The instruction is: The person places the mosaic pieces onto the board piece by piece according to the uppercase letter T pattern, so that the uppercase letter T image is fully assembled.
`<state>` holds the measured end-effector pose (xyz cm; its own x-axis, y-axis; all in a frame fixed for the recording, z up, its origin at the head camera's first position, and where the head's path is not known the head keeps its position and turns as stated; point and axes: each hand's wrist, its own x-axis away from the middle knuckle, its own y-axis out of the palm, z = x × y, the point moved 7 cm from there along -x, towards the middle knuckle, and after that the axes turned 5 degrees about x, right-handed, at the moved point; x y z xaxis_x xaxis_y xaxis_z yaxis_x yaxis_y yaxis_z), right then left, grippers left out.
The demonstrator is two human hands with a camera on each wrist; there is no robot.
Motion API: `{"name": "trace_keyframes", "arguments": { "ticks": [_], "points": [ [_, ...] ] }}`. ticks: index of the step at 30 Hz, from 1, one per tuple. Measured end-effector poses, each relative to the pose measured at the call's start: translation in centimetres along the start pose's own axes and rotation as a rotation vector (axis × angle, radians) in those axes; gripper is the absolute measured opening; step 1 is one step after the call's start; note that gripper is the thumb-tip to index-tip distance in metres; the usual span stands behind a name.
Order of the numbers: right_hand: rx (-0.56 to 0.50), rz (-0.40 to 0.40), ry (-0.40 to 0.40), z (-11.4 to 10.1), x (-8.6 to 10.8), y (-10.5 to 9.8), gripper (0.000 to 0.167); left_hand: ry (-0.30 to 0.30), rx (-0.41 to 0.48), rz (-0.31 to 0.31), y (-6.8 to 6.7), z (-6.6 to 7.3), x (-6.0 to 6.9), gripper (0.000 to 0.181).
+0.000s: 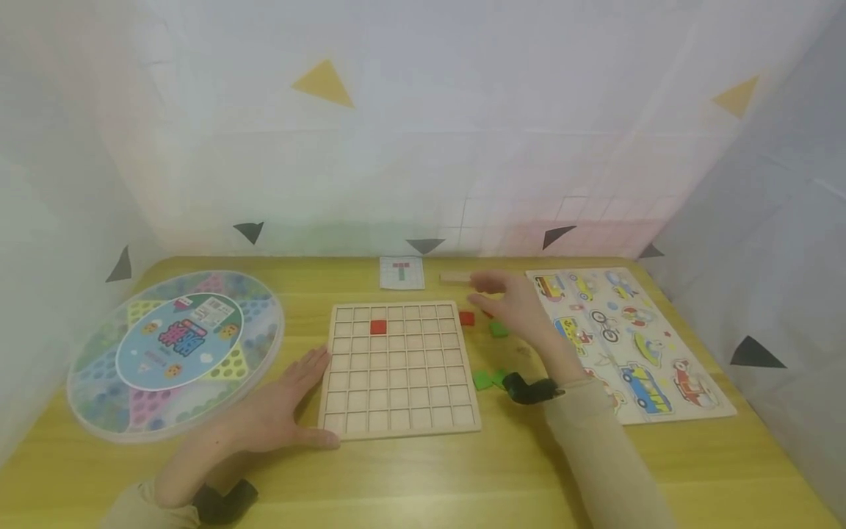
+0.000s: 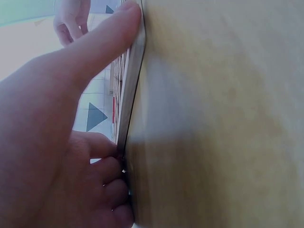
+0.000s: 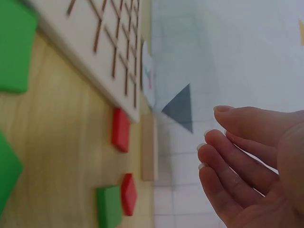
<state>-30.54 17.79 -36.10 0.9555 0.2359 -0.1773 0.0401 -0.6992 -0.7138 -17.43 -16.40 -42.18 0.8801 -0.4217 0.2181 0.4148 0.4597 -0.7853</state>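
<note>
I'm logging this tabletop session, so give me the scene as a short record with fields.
Centre: grid board, flat on the table
On the grid: one red tile, third column from left, second row from back
Loose: red tiles and green tiles, right of the grid board
Contact: left hand touches the grid board's left side
Empty: right hand, fingers relaxed
Back: card with red-and-green T; wooden strip
Far left: round game box
Far right: vehicle puzzle

Table [image 1: 410, 485] centre: grid board [image 1: 397, 360] | in its second row from back: tile [image 1: 378, 327] | right: loose tiles [image 1: 467, 318], then picture board [image 1: 651, 345] | left: round case [image 1: 181, 342] | behind: card [image 1: 401, 273], block [image 1: 454, 277] right of it
</note>
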Motion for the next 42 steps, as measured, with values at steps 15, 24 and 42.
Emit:
{"name": "trace_keyframes", "arguments": {
  "ticks": [15,24,42],
  "points": [
    [0.054,0.098,0.206,4.2,-0.2,-0.6,0.038,0.002,-0.008,0.001,-0.1,0.1,0.1,0.129],
    [0.102,0.064,0.329,5.4,-0.1,0.2,0.037,0.002,-0.014,0.002,0.0,0.0,0.0,0.130],
    [0.088,-0.007,0.308,6.0,-0.1,1.4,0.044,-0.001,-0.005,0.003,0.0,0.0,0.0,0.130]
  ]
}}
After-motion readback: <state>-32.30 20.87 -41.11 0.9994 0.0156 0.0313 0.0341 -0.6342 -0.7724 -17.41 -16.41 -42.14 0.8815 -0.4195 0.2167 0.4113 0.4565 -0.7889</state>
